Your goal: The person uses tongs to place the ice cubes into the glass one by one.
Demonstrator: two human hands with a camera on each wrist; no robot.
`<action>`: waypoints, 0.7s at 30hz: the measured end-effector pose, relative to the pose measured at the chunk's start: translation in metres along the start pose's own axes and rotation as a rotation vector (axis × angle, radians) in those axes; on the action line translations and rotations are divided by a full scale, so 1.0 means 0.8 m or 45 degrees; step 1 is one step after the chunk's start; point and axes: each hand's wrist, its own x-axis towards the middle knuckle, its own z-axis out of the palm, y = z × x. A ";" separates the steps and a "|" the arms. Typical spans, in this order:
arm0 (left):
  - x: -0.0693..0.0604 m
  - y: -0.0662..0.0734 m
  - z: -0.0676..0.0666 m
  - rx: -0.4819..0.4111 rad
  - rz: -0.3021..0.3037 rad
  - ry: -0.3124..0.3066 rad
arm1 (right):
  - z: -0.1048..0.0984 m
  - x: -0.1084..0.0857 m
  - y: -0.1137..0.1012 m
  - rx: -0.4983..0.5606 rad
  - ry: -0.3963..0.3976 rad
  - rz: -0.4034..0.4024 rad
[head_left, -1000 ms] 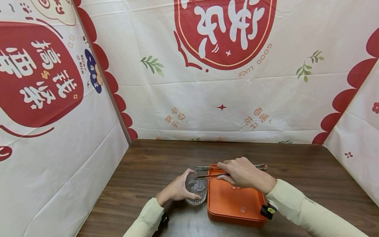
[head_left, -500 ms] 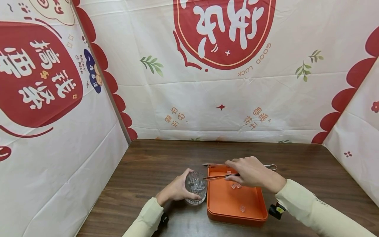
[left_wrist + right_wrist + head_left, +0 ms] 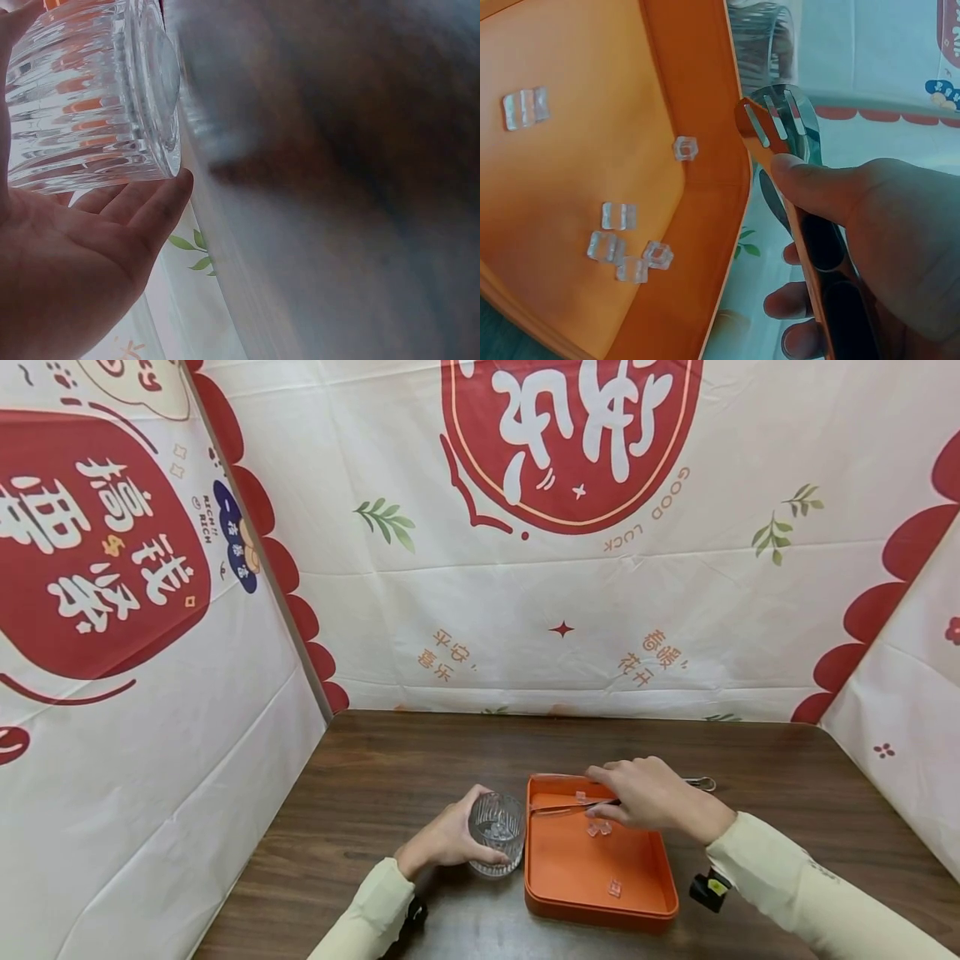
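Note:
My left hand (image 3: pixel 450 838) holds a clear ribbed glass (image 3: pixel 498 831), thumb on the near side and fingers on the far side. Several small clear pieces show in the glass. In the left wrist view, the ribbed wall (image 3: pixel 82 97) lies against the fingers and palm. My right hand (image 3: pixel 652 793) grips metal tongs (image 3: pixel 780 120) with dark handles, above the far part of a shallow orange tray (image 3: pixel 566 877). The tong arms stand apart, and I see nothing between their tips. Several clear cube-like pieces (image 3: pixel 619 216) lie in the tray.
The tray stands on a dark wooden table (image 3: pixel 375 793), just right of the glass. White printed cloth (image 3: pixel 555 627) walls the table at the back, with more cloth on the left and right sides.
My right hand has carried the tongs rightward, so their tips have gone from over the glass to over the tray. My left hand and the glass have stayed in place.

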 end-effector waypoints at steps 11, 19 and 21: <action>0.001 0.001 0.000 0.015 -0.002 0.004 | 0.017 0.011 0.007 -0.021 -0.085 0.029; 0.000 0.002 -0.001 0.015 -0.004 0.003 | 0.030 0.021 0.009 -0.035 -0.124 0.040; -0.001 0.002 -0.001 0.013 -0.006 0.003 | 0.033 0.023 0.008 -0.034 -0.130 0.038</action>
